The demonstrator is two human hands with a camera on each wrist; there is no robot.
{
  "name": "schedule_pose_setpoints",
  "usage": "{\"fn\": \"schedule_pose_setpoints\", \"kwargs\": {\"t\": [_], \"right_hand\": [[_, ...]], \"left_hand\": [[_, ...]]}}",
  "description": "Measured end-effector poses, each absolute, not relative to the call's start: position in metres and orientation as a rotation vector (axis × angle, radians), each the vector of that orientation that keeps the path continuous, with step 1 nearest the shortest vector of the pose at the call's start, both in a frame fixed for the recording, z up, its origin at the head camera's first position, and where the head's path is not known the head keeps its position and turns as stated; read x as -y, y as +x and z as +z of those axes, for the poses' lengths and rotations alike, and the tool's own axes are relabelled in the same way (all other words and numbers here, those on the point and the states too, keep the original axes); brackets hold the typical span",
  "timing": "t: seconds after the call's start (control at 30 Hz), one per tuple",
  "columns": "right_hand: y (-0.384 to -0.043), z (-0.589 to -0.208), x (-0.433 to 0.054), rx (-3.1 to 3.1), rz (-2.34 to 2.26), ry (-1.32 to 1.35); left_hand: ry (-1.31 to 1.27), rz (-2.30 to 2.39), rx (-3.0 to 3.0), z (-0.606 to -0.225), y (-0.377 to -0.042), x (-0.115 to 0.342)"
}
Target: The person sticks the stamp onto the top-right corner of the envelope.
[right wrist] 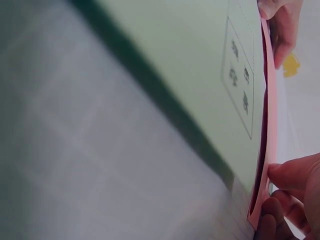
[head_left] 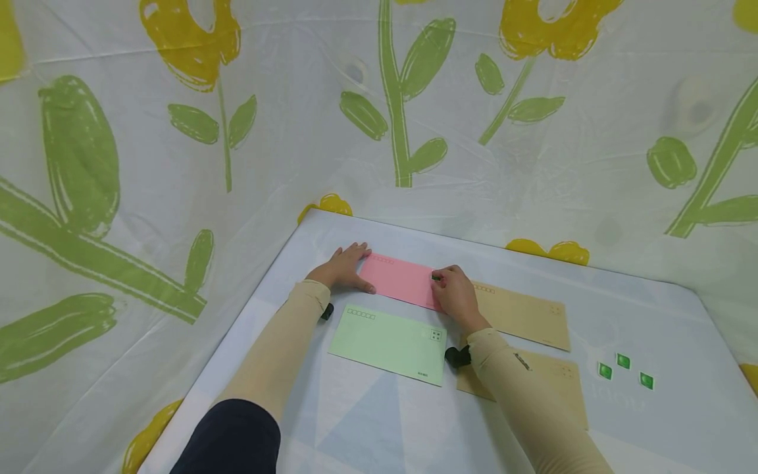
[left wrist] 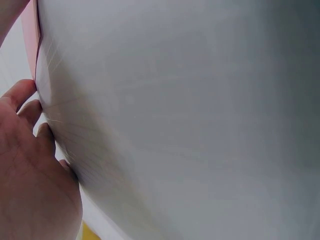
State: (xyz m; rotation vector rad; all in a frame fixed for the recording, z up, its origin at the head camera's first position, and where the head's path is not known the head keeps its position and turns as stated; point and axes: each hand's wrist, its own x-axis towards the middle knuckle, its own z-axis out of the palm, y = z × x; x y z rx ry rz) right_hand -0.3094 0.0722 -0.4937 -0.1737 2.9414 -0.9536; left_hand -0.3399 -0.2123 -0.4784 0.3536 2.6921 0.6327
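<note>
A pink envelope (head_left: 398,281) lies flat at the back of the table. At its left end my left hand (head_left: 342,268) has its fingers spread, with thumb and fingertips at the edge; these fingers (left wrist: 21,92) also show in the left wrist view. Over the envelope's right end, my right hand (head_left: 458,297) pinches a small green square sticker (head_left: 436,277) close to the upper corner, and most of the sticker is hidden by the fingers. In the right wrist view, the thumb (right wrist: 287,172) meets the pink envelope's edge.
In front lies a light green envelope (head_left: 387,343) with a printed stamp box. Two brown envelopes (head_left: 521,317) lie to the right, the nearer one partly under my right forearm. Several loose green stickers (head_left: 623,361) lie farther right. A flowered curtain (head_left: 450,164) hangs behind the table.
</note>
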Motion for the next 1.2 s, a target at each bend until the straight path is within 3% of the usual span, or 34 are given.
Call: {"fn": "schedule_pose_setpoints", "kwargs": {"t": [1.2], "right_hand": [[-0.3083,-0.4888,-0.0736,-2.921,-0.985,-0.092]], "left_hand": [[0.339,0.601,-2.688,-0.4791,-0.3407,0.2127]]}}
